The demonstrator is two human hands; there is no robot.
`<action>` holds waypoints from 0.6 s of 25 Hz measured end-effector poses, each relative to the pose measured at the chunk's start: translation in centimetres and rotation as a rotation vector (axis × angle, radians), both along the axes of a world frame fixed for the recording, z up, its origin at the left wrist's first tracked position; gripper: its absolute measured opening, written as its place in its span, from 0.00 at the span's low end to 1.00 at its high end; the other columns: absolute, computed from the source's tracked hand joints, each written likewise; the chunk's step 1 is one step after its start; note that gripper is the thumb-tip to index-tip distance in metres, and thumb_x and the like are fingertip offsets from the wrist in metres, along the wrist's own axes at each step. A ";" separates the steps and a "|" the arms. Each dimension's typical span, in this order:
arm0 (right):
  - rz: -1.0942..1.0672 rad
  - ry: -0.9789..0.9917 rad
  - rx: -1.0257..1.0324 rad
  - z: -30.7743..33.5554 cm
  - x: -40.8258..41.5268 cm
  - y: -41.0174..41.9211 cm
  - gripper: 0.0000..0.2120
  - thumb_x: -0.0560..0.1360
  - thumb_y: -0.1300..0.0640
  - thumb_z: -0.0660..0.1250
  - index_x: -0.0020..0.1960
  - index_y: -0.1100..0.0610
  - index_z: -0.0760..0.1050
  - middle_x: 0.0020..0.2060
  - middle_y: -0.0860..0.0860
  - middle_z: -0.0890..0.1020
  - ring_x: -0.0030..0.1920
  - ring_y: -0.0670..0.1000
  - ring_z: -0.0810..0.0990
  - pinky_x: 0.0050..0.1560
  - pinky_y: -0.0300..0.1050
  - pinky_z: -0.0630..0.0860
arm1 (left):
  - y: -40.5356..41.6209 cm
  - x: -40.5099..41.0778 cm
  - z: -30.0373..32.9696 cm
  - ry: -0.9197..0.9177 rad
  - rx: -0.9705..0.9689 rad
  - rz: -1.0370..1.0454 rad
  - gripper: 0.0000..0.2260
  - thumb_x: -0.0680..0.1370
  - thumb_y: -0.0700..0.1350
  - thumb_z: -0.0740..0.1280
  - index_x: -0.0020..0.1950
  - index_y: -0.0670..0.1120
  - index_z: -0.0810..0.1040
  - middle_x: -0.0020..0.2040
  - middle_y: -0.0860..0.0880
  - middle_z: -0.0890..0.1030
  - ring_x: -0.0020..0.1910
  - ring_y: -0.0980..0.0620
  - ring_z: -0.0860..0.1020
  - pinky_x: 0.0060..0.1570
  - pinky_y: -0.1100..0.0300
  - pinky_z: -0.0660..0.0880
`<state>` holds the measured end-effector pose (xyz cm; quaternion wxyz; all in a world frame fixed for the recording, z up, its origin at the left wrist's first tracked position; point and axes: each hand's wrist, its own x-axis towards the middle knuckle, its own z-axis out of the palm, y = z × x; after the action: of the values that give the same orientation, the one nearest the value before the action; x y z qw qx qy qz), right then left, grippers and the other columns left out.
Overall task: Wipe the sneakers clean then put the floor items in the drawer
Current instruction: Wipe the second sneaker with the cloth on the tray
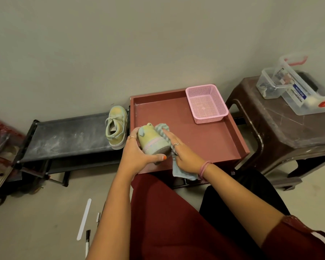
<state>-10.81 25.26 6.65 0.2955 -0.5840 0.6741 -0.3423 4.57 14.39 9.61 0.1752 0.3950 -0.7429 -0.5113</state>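
Left hand point(137, 152) grips sneaker point(152, 142); right hand point(184, 152) presses cloth point(162, 131) against it.

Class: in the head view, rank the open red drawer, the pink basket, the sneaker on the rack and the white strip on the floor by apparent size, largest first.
1. red drawer
2. pink basket
3. sneaker on the rack
4. white strip: long but thin, and nearer the camera, so its place against the sneaker is unsure.

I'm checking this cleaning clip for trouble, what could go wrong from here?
The left hand grips the sneaker over the open drawer, so loosened dirt may fall inside. The cloth hangs loose below the right hand and might slip. The pen and white strip on the floor could be knelt on.
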 end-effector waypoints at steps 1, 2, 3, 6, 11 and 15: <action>-0.022 -0.050 0.068 -0.2 -0.1 0.1 0.40 0.70 0.77 0.54 0.77 0.56 0.46 0.76 0.52 0.51 0.75 0.46 0.49 0.76 0.51 0.51 | 0.3 -0.1 0.1 0.024 0.000 0.009 0.44 0.54 0.46 0.85 0.64 0.61 0.65 0.61 0.54 0.75 0.59 0.54 0.76 0.53 0.61 0.78; -0.048 -0.082 0.119 -0.2 -0.1 0.3 0.39 0.71 0.77 0.54 0.77 0.58 0.44 0.76 0.53 0.49 0.75 0.45 0.47 0.76 0.51 0.50 | 0.4 -0.1 0.1 0.029 -0.008 0.022 0.44 0.54 0.46 0.85 0.64 0.60 0.65 0.61 0.52 0.75 0.59 0.54 0.77 0.51 0.62 0.78; -0.068 -0.096 0.127 0.0 0.2 0.4 0.39 0.71 0.77 0.53 0.77 0.58 0.44 0.76 0.52 0.48 0.75 0.45 0.46 0.76 0.50 0.49 | 0.4 -0.2 -0.1 0.029 -0.022 0.029 0.46 0.53 0.48 0.85 0.65 0.59 0.65 0.61 0.52 0.74 0.58 0.54 0.77 0.52 0.60 0.78; -0.041 0.061 -0.031 1.2 2.0 1.4 0.41 0.69 0.78 0.53 0.77 0.55 0.46 0.77 0.47 0.45 0.77 0.48 0.43 0.75 0.42 0.49 | 0.0 -0.2 -0.4 0.031 -0.027 0.032 0.49 0.51 0.52 0.83 0.69 0.57 0.64 0.63 0.51 0.74 0.57 0.54 0.78 0.56 0.54 0.78; 0.139 0.887 -0.471 1.6 2.9 1.7 0.25 0.77 0.68 0.49 0.74 0.61 0.59 0.74 0.55 0.63 0.74 0.59 0.60 0.70 0.51 0.65 | 0.0 -1.4 -0.2 0.049 -0.113 0.050 0.29 0.69 0.46 0.73 0.67 0.57 0.68 0.60 0.56 0.78 0.57 0.56 0.78 0.57 0.57 0.76; 0.012 0.723 -0.424 1.5 1.2 1.0 0.30 0.72 0.67 0.48 0.73 0.59 0.63 0.72 0.52 0.66 0.73 0.55 0.60 0.73 0.49 0.60 | 0.2 -2.0 -0.3 0.073 -0.073 0.058 0.37 0.60 0.48 0.76 0.67 0.61 0.66 0.61 0.53 0.77 0.57 0.57 0.78 0.57 0.57 0.77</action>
<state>-9.58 26.30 8.15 -0.0851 -0.7184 0.6455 -0.2448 2.56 14.63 9.33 0.2313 0.3905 -0.7425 -0.4926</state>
